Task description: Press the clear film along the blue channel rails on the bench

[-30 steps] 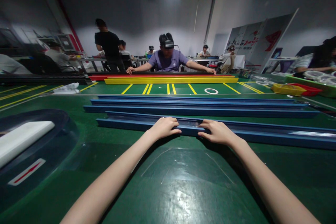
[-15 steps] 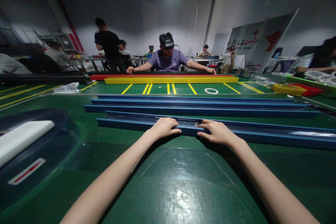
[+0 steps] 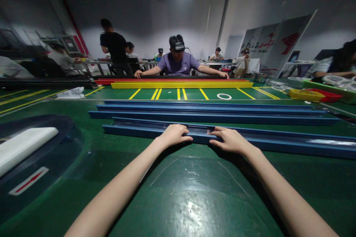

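Observation:
A long blue channel strip (image 3: 133,131) lies across the green table (image 3: 178,200) in front of me, its open groove facing up. My left hand (image 3: 175,134) is closed over the near wall of this strip, fingertips inside the groove and thumb outside. A short gap to the right, my right hand (image 3: 229,139) grips the same wall in a like manner. The strip's far right end runs out of view. Just beyond it lie more blue channel strips (image 3: 211,116), parallel and close together, touched by neither hand.
Across the table a person (image 3: 178,61) has both hands on black, red and yellow strips (image 3: 182,85). A dark oval device with a white bar (image 3: 27,144) sits at left. A white ring (image 3: 224,96), a plastic bag (image 3: 70,93) and a yellow tray (image 3: 306,95) lie farther back.

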A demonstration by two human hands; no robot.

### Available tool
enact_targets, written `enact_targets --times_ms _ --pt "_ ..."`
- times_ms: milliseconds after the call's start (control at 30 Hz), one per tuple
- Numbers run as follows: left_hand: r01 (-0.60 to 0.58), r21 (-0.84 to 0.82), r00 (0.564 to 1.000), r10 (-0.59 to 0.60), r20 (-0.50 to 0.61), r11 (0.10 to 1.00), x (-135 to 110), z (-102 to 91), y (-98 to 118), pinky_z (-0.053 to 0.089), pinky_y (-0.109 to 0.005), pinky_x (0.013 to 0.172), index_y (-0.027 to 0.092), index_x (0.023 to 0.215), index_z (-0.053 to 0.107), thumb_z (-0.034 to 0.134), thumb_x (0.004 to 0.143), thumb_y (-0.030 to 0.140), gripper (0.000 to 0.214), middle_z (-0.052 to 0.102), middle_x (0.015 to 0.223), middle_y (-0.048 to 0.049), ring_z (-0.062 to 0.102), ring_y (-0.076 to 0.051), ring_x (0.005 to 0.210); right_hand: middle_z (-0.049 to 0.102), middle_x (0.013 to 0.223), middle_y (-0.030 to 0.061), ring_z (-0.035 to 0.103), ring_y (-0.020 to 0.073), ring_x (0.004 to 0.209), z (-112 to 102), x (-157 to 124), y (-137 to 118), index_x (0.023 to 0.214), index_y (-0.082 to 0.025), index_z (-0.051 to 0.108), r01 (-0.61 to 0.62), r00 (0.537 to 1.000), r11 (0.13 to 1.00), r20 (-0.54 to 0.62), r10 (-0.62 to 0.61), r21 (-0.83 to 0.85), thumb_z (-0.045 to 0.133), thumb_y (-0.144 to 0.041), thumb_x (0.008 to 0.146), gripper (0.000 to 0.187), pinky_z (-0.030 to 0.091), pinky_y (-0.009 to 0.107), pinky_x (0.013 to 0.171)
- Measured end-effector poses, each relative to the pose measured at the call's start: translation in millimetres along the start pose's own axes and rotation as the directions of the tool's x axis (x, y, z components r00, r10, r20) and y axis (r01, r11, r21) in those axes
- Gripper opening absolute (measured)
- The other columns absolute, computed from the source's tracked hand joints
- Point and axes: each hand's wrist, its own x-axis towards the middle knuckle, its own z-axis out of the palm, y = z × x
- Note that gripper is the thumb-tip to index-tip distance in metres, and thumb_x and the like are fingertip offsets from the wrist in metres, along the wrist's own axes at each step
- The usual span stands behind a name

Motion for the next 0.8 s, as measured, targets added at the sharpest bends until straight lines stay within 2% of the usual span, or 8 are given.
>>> enact_targets --times_ms 167,800 --pt "0.040 -0.018 0.999 -0.039 0.022 0.999 0.3 -0.8 0.7 0.034 -0.020 0.054 0.018 0.070 0.062 0.047 0.079 0.047 0.034 0.061 0.078 -0.0012 0.056 -0.014 0.070 0.058 0.098 0.0066 0.057 0.0195 0.083 -0.2 -0.4 0.2 0.108 -0.023 0.057 -0.002 1.000 1.000 0.006 0.002 -0.018 0.034 -0.049 0.080 0.044 0.038 0.026 0.069" --pt "0.046 0.003 0.999 -0.046 0.009 0.999 0.6 1.5 -0.3 0.035 -0.020 0.055 0.019 0.071 0.062 0.046 0.079 0.049 0.035 0.060 0.078 -0.0006 0.056 -0.014 0.073 0.058 0.097 0.0071 0.057 0.0198 0.082 0.7 0.4 0.6 0.108 -0.022 0.057 -0.007 1.000 1.000 0.000 0.007 -0.025 0.034 -0.049 0.080 0.045 0.038 0.026 0.068"
